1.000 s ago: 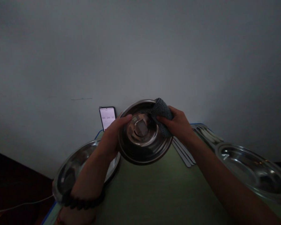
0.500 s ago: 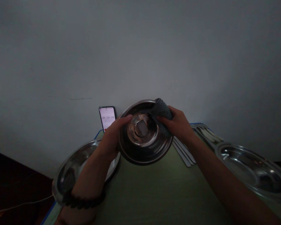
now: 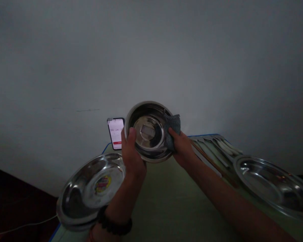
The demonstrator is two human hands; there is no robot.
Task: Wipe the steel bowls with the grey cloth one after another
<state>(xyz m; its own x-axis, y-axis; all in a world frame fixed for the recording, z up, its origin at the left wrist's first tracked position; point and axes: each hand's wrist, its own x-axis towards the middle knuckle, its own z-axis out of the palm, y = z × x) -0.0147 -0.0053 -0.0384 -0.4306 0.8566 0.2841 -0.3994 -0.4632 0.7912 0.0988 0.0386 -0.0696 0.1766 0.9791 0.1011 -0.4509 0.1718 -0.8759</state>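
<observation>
Left grip (image 3: 135,153) is clamped on the near-left side of a shiny metal bowl (image 3: 148,143), thumb hooked over the rim, fingers round the outside! Across on the other flank, the right grip (image 3: 183,148) has a firm pinch on a grey woven cloth (image 3: 171,122), thumb pressing it to the bowl's right rim; the fingers behind are hidden. And the bowl itself? Up in the air, dead centre, above the green table (image 3: 161,198) and in front of the grey wall (image 3: 151,57), its hollow tipped towards the camera. A pale rectangle sits on its bottom, patch or reflection, I cannot tell.

Out left, a phone (image 3: 116,132) stands propped at the wall, timer showing, the last digits cut off near the left grip. Below it, a wide metal basin (image 3: 78,205) with a bright sticker (image 3: 103,184) inside, partly behind the left forearm and its dark beaded bracelet (image 3: 114,223). Over on the right, a row of utensils (image 3: 226,148) lies slanting at the far edge, some pale-handled, and just beside them rests another metal basin (image 3: 272,185).
</observation>
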